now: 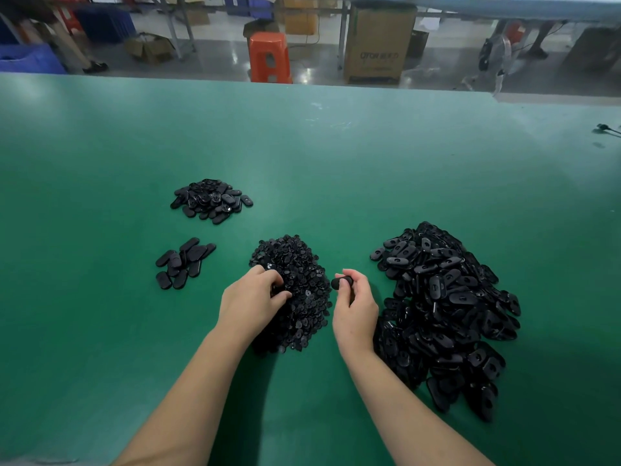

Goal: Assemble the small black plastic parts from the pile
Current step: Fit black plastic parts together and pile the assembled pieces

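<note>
While curled on both hands, fingers round 1 glossy black oval part.

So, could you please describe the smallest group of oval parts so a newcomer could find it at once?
Start on the green table at the left hand, which is in the middle pile of tiny pieces. Left of that lies the small cluster of oval parts. It holds only about a dozen, far fewer than the heap behind it.
</note>
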Demonstrator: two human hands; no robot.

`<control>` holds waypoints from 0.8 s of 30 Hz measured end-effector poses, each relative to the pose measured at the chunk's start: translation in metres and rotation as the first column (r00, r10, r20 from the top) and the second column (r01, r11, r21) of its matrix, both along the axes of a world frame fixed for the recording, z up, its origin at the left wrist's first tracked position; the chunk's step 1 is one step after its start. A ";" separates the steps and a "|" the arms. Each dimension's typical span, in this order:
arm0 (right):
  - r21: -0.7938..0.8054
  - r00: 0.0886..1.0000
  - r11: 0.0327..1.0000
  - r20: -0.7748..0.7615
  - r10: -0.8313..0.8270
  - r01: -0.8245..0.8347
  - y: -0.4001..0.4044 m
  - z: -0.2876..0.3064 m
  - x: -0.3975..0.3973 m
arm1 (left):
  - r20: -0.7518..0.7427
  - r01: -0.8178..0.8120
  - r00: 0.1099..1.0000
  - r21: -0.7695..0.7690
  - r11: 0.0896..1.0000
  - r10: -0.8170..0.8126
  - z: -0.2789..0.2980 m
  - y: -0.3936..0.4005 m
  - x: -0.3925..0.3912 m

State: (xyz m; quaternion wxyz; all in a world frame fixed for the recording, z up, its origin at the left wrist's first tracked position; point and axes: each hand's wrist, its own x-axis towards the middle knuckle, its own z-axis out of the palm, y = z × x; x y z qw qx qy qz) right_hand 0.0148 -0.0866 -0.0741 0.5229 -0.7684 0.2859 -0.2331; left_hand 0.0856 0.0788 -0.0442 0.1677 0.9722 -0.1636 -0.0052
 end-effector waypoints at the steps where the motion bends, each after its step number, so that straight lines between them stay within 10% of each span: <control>1: -0.003 1.000 1.000 0.001 -0.003 0.003 0.000 0.000 0.000 | 0.000 0.007 1.000 0.005 1.000 -0.007 0.000 -0.001 0.000; 24: 0.052 1.000 0.999 0.004 0.001 -0.002 0.000 0.000 0.002 | 0.018 0.043 0.999 0.100 0.994 -0.045 -0.004 -0.002 0.004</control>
